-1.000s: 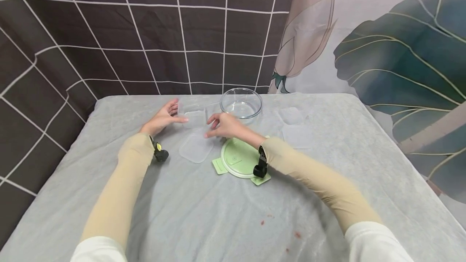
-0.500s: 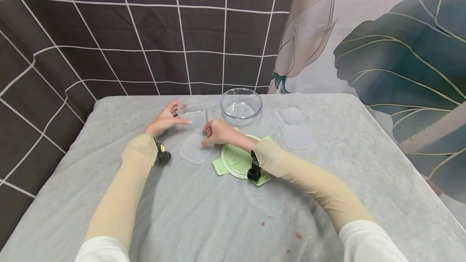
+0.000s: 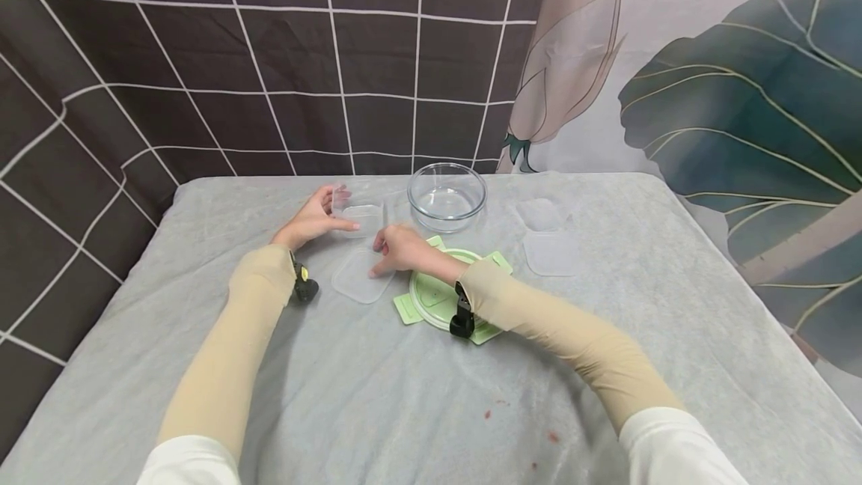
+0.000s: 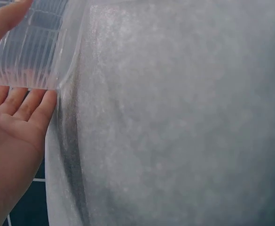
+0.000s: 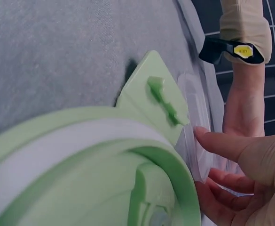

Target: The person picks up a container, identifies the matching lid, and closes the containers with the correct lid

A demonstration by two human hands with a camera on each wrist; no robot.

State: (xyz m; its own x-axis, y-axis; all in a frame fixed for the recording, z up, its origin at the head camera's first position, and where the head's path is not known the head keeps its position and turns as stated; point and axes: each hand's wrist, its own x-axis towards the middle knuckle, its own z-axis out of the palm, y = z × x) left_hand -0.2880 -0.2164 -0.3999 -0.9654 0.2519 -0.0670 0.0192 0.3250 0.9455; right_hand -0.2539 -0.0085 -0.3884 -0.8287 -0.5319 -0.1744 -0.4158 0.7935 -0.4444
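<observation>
A clear square plastic container (image 3: 364, 229) stands at the back left of the table in the head view. My left hand (image 3: 311, 221) grips it, thumb on the near side and fingers at the far side; in the left wrist view the fingertips press its ribbed wall (image 4: 34, 52). In front of the container lies a clear flat plastic lid (image 3: 353, 284). My right hand (image 3: 405, 248) pinches the lid's right corner, thumb over it and fingers curled at its far edge; the right wrist view has this clear lid (image 5: 198, 108) between thumb and fingers.
A round glass bowl (image 3: 447, 200) stands behind the right hand. A green round lid with flaps (image 3: 431, 294) lies under the right forearm. Another clear container (image 3: 539, 213) and a square clear lid (image 3: 551, 254) are to the right. Small red spots mark the grey cloth (image 3: 377, 395).
My right hand has moved slightly left and nearer, down to the clear lid's corner. The left hand has shifted a little to the right with the container.
</observation>
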